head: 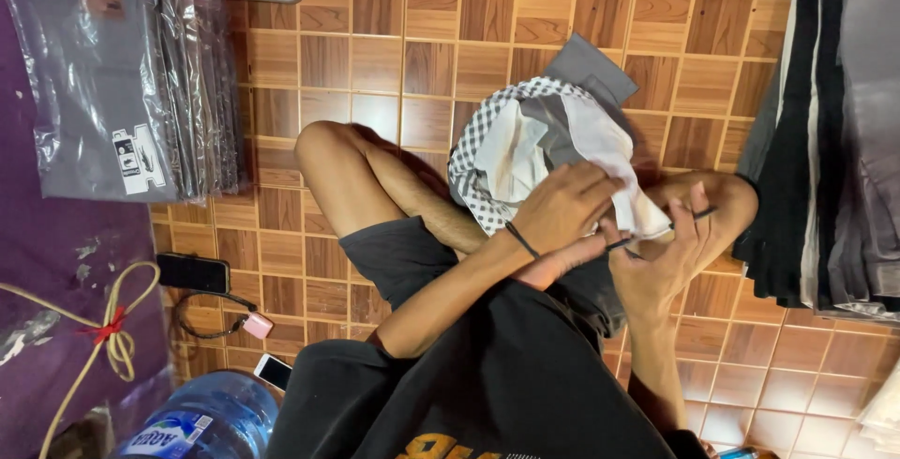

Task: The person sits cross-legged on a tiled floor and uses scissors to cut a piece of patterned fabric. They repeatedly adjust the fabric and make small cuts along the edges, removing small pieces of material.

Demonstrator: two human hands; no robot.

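While the left hand (pixel 562 208) is gripping the white and checkered cloth (pixel 534 154), the right hand (pixel 661 262) is pinching a thin black tool (pixel 661 229) beside it.

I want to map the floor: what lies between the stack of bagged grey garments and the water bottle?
In the head view, between the bagged garments and the water bottle lie a black phone and a pink-ended cable.
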